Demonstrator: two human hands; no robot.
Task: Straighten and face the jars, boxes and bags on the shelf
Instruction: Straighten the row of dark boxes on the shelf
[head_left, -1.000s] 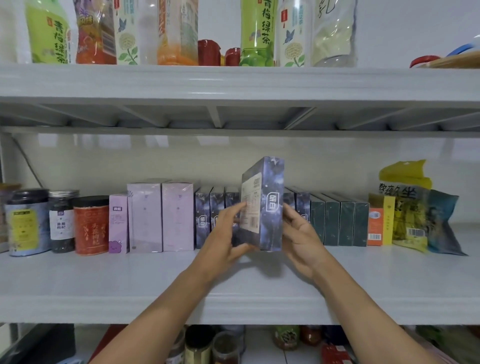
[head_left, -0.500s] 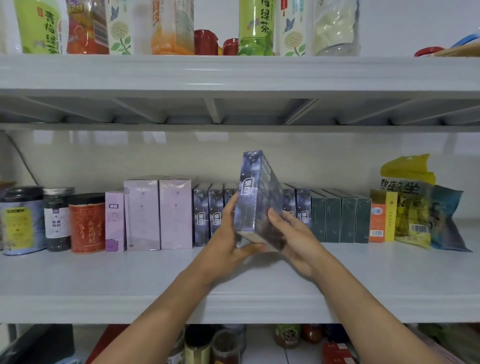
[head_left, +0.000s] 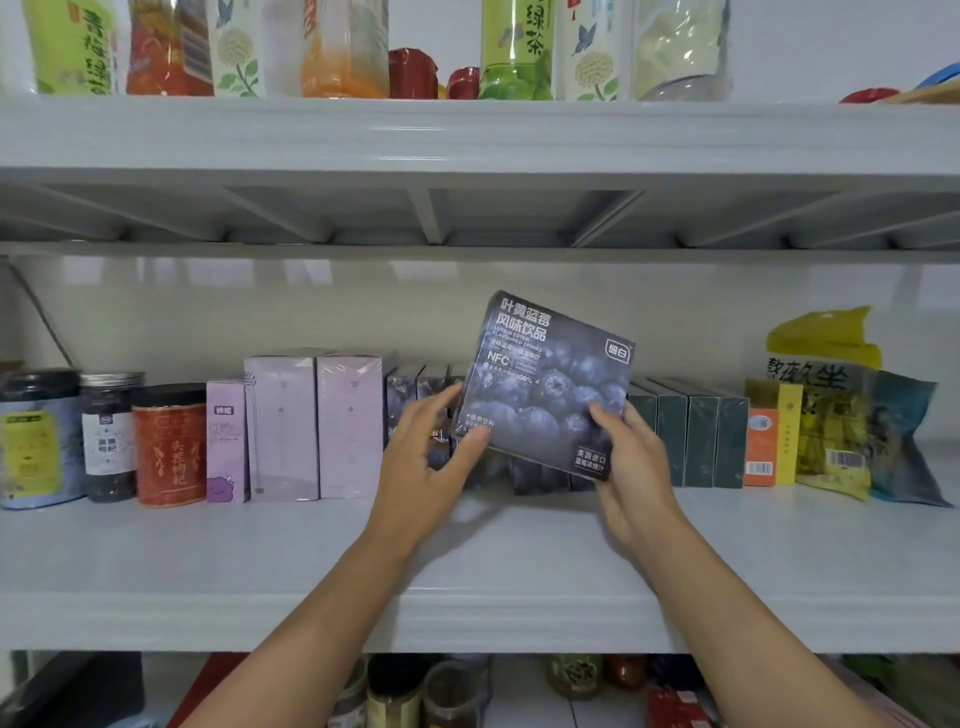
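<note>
I've got the blueberry box (head_left: 545, 387) up in the air in front of the middle shelf (head_left: 208, 561), its big printed face turned toward me and tilted, top edge leaning left, lower right corner dipping down. My left hand (head_left: 423, 457) is at its lower left corner, thumb pressed on the front face, the other fingers (head_left: 441, 400) curled behind the left edge. My right hand (head_left: 631, 467) takes the lower right corner, thumb lying on the front near the small white label, the rest of the fingers wrapped out of sight behind. So both hands are clamped on the box, one at each bottom corner, and it hangs clear of the shelf board.

Right behind it stands the row of matching dark blue boxes (head_left: 410, 400), spines out, partly hidden by my hands and the box. To their right, a run of dark green boxes (head_left: 691, 441), upright and packed together. Beyond those, a slim orange and yellow box (head_left: 771, 434), then a yellow bag (head_left: 826, 410) leaning with a blue-grey bag (head_left: 904, 441) at the far right.

Going left from my hands: two tall pale lilac boxes (head_left: 317, 426) side by side, a smaller purple box (head_left: 226, 441) touching them, then a red tin (head_left: 169, 447), a dark glass jar (head_left: 109, 436) with a metal lid and a blue and yellow canister (head_left: 36, 441) at the edge.

Above, on the top shelf (head_left: 467, 135), bottles (head_left: 511, 49) stand in a line.
</note>
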